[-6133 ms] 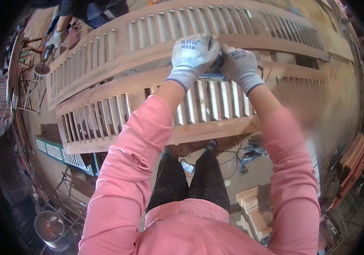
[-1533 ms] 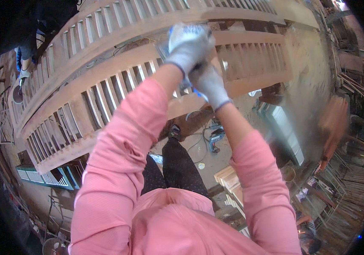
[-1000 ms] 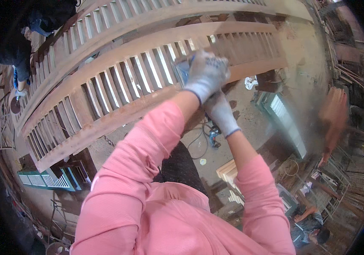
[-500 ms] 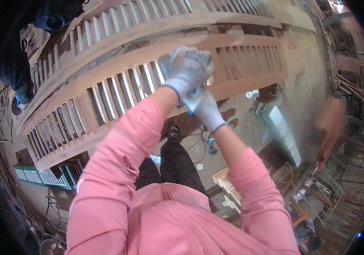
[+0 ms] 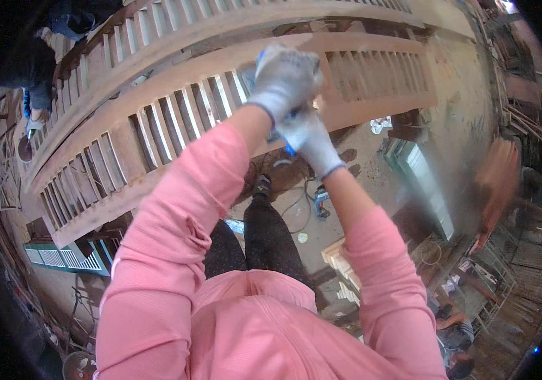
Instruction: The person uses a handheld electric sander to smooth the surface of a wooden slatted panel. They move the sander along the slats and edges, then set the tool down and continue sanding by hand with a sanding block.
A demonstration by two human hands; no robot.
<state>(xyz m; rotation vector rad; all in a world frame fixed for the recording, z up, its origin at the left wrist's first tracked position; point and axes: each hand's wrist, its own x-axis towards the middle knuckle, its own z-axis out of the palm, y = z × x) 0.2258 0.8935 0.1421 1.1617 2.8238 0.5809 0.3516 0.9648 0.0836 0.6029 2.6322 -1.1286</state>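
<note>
My left hand (image 5: 285, 77), in a grey-white work glove, is closed above the middle of a long brown wooden louvred panel (image 5: 404, 104). Just below it and nearer to me, my gloved right hand (image 5: 311, 138) is closed too. The two hands are close together, gripping around the same spot. Blue bits show at their edges, but fingers and blur hide whatever they hold. White-lit slats show to the left of the hands, duller brown ones to the right.
A second louvred panel (image 5: 252, 19) lies beyond. At far left, a co-worker's hand (image 5: 38, 116) holds a blue-handled tool. A corded power tool (image 5: 321, 204) and pale wood pieces (image 5: 339, 266) are on the floor. Pale green panels (image 5: 428, 183) stand right; another person (image 5: 456, 335) is at lower right.
Both my hands have moved slightly away from me, staying together. At far left, the co-worker's hand and blue-handled tool have come into clearer view.
</note>
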